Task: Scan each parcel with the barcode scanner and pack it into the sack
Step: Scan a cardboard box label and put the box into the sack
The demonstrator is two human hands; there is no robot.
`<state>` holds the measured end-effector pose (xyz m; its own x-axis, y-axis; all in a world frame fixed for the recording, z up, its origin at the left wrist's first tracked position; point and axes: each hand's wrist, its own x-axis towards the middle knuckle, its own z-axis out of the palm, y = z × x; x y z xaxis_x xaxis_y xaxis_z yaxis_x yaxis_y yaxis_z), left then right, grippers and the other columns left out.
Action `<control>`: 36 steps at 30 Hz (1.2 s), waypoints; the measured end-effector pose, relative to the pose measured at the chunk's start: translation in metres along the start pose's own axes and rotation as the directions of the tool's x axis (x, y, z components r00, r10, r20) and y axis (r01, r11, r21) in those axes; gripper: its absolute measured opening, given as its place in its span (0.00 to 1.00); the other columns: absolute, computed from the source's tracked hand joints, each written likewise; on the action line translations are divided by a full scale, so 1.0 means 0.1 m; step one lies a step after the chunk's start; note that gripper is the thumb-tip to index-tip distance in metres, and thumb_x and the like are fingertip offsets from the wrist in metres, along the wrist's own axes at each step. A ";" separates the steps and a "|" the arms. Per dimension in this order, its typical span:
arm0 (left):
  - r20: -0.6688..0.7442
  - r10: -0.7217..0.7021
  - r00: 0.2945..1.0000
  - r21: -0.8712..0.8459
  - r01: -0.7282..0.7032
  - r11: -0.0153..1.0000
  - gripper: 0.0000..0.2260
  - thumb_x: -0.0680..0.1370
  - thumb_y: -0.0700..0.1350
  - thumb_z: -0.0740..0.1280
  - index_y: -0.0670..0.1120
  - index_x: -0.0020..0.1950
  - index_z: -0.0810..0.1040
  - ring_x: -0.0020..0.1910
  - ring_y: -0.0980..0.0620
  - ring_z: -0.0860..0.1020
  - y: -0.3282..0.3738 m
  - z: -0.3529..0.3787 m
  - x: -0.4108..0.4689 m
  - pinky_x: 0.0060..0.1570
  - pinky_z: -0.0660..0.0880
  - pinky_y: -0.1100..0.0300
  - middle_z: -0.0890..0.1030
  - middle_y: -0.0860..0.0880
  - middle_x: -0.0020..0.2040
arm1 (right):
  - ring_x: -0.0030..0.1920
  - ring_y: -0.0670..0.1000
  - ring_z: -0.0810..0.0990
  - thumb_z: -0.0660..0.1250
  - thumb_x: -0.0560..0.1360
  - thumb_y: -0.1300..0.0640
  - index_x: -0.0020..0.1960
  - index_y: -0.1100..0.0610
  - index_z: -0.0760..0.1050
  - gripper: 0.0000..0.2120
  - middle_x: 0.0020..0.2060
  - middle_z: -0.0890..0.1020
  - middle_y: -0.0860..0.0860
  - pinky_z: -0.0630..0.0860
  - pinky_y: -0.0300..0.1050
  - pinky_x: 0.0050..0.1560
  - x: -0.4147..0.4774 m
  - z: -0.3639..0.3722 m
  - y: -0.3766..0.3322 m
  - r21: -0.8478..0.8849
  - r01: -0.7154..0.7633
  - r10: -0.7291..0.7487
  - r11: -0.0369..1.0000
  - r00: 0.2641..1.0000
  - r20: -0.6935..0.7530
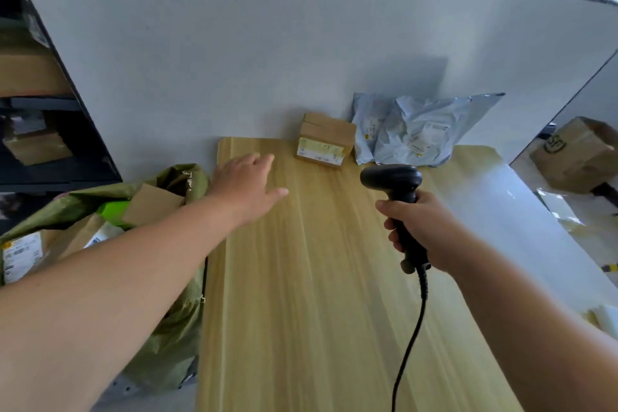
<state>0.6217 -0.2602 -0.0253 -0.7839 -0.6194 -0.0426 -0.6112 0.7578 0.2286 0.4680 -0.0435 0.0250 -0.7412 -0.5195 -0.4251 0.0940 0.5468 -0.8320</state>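
Observation:
My right hand point(423, 231) grips the handle of a black barcode scanner point(393, 182), whose head points toward the far end of the wooden table point(301, 294). My left hand point(249, 182) is stretched out flat and empty over the table's far left corner. A small cardboard box point(326, 140) with a yellowish label stands at the far edge. Beside it, two grey plastic mailer bags point(418, 130) lean on the wall. Left of the table hangs an olive-green sack point(174, 328), open, with several parcels point(152, 202) inside.
The scanner's black cable point(409, 344) trails across the table toward me. A white partition wall point(267, 43) rises behind the table. Dark shelving point(43, 130) with boxes stands at left. A large cardboard box point(578, 154) sits on the floor at right.

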 end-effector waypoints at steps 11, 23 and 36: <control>-0.022 -0.058 0.998 0.186 0.061 0.981 0.38 0.76 0.57 0.66 0.46 0.79 0.51 0.76 0.43 0.57 1.18 0.28 1.48 0.72 0.56 0.48 0.58 0.44 0.77 | 0.29 0.51 0.74 0.69 0.77 0.58 0.51 0.58 0.75 0.06 0.37 0.77 0.56 0.74 0.42 0.29 1.67 -0.98 -0.03 0.062 0.096 -0.099 0.993 0.993 0.058; 0.172 -0.002 0.985 0.384 -0.065 0.921 0.49 0.71 0.51 0.73 0.50 0.79 0.41 0.78 0.45 0.43 1.38 0.86 2.90 0.75 0.46 0.46 0.43 0.46 0.80 | 0.28 0.50 0.73 0.70 0.76 0.57 0.50 0.59 0.75 0.07 0.34 0.76 0.54 0.73 0.42 0.29 2.86 -0.73 0.48 0.224 -0.081 0.037 0.971 0.981 0.192; 0.078 -0.148 0.986 0.146 0.136 0.980 0.52 0.61 0.58 0.75 0.59 0.76 0.47 0.66 0.40 0.66 1.23 0.83 2.80 0.63 0.68 0.47 0.65 0.43 0.67 | 0.28 0.50 0.74 0.70 0.76 0.58 0.48 0.58 0.74 0.06 0.34 0.76 0.53 0.73 0.44 0.31 2.82 -0.68 0.72 0.376 -0.166 0.104 0.911 0.978 0.180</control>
<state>0.3175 -0.3234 -0.0898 -0.6906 -0.7072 -0.1516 -0.7215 0.6882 0.0764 0.2204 -0.1064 -0.1308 -0.5956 -0.5697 -0.5663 0.4589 0.3374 -0.8220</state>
